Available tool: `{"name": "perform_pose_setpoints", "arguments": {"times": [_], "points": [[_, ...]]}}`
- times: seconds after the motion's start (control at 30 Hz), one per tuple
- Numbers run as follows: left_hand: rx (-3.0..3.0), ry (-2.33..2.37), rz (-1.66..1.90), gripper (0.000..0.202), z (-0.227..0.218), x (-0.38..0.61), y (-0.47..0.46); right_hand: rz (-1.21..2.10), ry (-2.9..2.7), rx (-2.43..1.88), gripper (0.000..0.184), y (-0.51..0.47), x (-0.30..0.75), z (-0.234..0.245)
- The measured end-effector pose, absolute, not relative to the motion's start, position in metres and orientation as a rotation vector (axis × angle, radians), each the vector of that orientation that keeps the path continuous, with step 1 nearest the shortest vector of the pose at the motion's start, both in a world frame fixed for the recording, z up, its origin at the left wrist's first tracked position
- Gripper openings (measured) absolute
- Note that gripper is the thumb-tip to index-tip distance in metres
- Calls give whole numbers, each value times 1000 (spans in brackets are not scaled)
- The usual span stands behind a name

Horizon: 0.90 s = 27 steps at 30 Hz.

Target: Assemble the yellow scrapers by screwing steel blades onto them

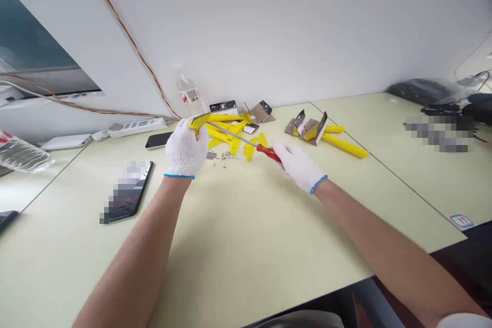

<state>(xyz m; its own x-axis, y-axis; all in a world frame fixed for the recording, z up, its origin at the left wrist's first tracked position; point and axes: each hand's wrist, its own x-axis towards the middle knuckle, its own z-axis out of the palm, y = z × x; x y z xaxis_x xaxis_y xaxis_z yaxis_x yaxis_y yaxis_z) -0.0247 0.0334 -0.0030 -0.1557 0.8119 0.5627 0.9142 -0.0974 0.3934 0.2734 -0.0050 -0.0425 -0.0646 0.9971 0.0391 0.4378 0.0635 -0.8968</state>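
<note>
My left hand [186, 147], in a white knit glove, is closed around a yellow plastic scraper head [199, 121] held above the table. My right hand [299, 163], gloved the same way, grips a screwdriver [268, 152] by its red handle. Its long metal shaft points left, and the tip is at or very near the yellow piece; contact is hard to make out. Behind and between the hands lies a pile of yellow plastic parts [234, 143]. Several small screws [226, 156] are scattered in front of it, beside a small grey blade-like plate [211, 155].
Yellow-handled scrapers with card sleeves [315, 133] lie to the right. A water bottle [189, 95] stands by the wall near a power strip [137, 127]. Phones [143, 184] rest on the left. A dark bundle in plastic [423, 92] sits far right.
</note>
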Motion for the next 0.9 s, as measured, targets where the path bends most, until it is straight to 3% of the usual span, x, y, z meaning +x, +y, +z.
{"name": "perform_pose_setpoints", "arguments": {"times": [0.13,0.3,0.57,0.77,0.9], "points": [[-1972,-2010,-1030,30,-4,-32,38,785,-1756,-1413,53,-13,270,-36],[-2032,-2044,-996,25,-8,-34,41,693,-1741,-1323,52,-17,265,-30],[-2154,-2076,-985,17,-13,-25,40,983,-1779,-1554,75,-19,272,-18],[-2207,-2149,-947,20,-7,-24,36,811,-1739,-1448,60,-24,266,-27],[-2225,-2199,-954,25,-8,-23,35,925,-1624,-1317,53,-24,266,-32]]}}
